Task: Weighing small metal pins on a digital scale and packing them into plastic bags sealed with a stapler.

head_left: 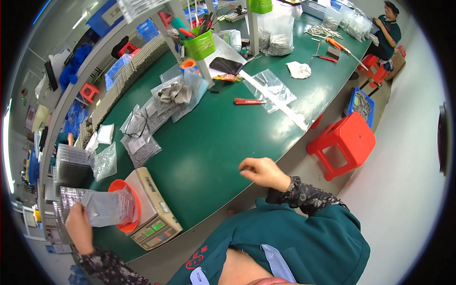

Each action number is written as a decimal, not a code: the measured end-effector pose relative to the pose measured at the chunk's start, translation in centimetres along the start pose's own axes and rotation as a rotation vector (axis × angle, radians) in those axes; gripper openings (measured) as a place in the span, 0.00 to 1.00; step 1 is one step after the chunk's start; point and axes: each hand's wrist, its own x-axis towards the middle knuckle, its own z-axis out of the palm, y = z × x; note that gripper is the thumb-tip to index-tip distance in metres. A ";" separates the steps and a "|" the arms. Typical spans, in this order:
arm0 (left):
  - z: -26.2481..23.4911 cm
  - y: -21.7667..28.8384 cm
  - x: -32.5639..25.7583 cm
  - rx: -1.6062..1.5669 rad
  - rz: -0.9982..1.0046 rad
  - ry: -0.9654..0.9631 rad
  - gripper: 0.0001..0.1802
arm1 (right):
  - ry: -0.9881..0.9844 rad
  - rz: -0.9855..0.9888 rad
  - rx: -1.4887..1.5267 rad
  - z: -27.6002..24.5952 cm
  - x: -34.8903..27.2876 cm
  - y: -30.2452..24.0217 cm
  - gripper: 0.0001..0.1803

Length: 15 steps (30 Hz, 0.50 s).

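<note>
My left hand (79, 228) pinches the edge of a clear plastic bag (102, 209). Grey parts lie at the bag's right end, which rests in an orange-red bowl (137, 209). Under the bowl is a beige weighing scale (156, 223) with a lit green display, near the table's front left edge. My right hand (267, 174) hovers by the table's front edge, away from the bag. Its fingers are curled in, and no object shows in them. Just beyond the scale, filled clear bags of grey parts (142, 148) lie on the green table (204, 147).
A red utility knife (249, 101) and flat empty plastic bags (270, 90) lie farther along the table. Shelf posts with a green tool bin (199, 45) rise behind. Red stools (344, 145) and a blue crate (360, 107) stand on the right. A person (387, 33) sits at the far end.
</note>
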 end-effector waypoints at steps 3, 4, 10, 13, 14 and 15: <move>-1.6 15.6 2.1 -0.610 0.331 0.030 0.04 | -0.111 -0.170 0.197 -5.0 2.0 -1.0 0.23; -1.0 19.4 2.3 -0.605 0.426 0.001 0.05 | -0.140 -0.210 0.257 -6.2 2.5 -1.3 0.25; -1.3 36.7 5.9 -1.004 0.630 -0.098 0.06 | 0.033 -0.306 0.379 -11.7 4.2 0.2 0.08; -0.5 41.5 7.1 -1.216 0.568 -0.087 0.09 | 0.035 0.114 0.571 -15.9 5.4 2.3 0.06; -0.8 42.3 7.4 -1.221 0.553 -0.073 0.09 | 0.090 0.114 0.583 -17.8 6.6 2.9 0.06; -0.7 43.3 7.7 -1.244 0.488 -0.069 0.12 | 0.180 0.099 0.479 -20.2 7.9 4.1 0.06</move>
